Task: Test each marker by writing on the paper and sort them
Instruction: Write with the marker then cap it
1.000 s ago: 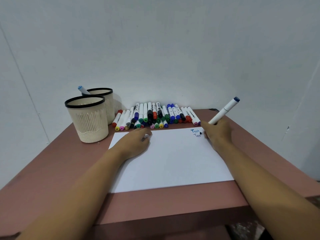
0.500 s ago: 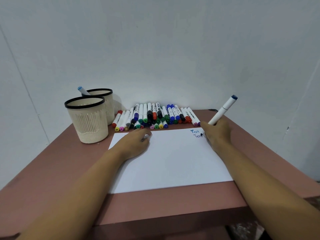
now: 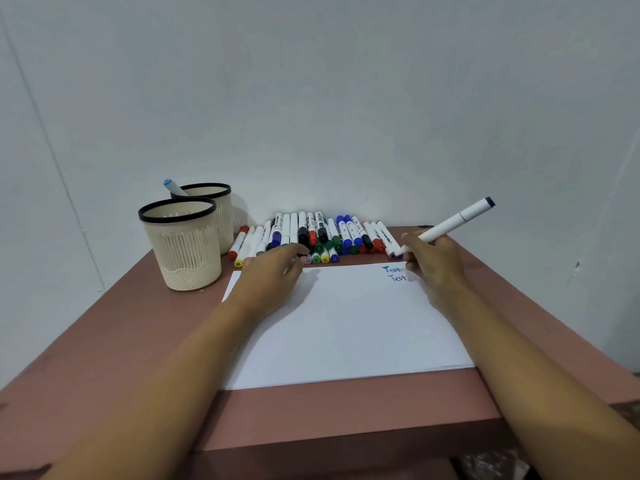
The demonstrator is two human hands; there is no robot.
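A white sheet of paper (image 3: 346, 323) lies on the table, with "Test" written twice (image 3: 395, 274) near its far right corner, once in light blue and once in dark ink. My right hand (image 3: 434, 259) grips a white marker (image 3: 453, 221) with a dark blue end; its tip is just past the paper's far edge, by the marker pile. My left hand (image 3: 277, 271) rests at the paper's far left, fingers pinched on a small dark cap (image 3: 303, 255). Several markers of many colours (image 3: 311, 237) lie in a row behind the paper.
Two cream cups with black rims stand at the back left: the front cup (image 3: 181, 244) and, behind it, the back cup (image 3: 216, 206) holding a light blue-capped marker (image 3: 172, 186). The brown table (image 3: 138, 341) ends against a white wall.
My right hand has lifted the marker tip off the second "Test" and moved it toward the pile. My left hand has slid forward toward the markers.
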